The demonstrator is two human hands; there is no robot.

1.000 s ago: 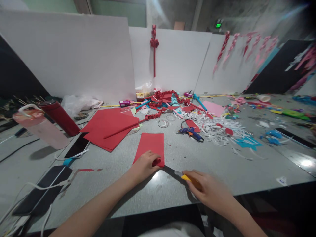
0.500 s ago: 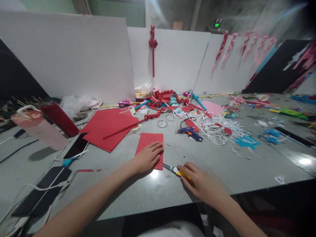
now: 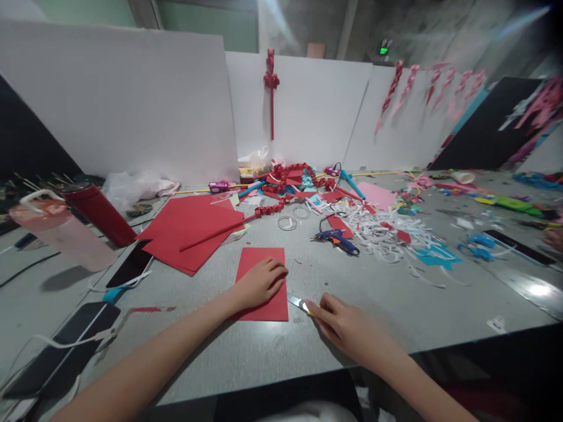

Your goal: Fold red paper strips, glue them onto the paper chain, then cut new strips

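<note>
A folded-looking red paper sheet (image 3: 264, 310) lies on the grey table in front of me. My left hand (image 3: 260, 281) rests on its right half, palm down, the fingers bent and close together at the right edge. My right hand (image 3: 338, 319) is closed round a yellow-handled cutter (image 3: 299, 303), whose blade points left and reaches the paper's right edge below my left fingertips. Much of the yellow handle is hidden in my right hand.
Larger red sheets (image 3: 197, 223), a phone (image 3: 129, 264) and bottles (image 3: 99, 214) stand or lie at the left. A blue glue gun (image 3: 336, 240) and white paper strips (image 3: 387, 234) lie beyond my right hand. Another person's hand (image 3: 553, 239) shows at the far right.
The red paper sits nearer the table's front edge and shows more of its lower part. My right hand has shifted slightly left, and its grip covers more of the cutter's handle.
</note>
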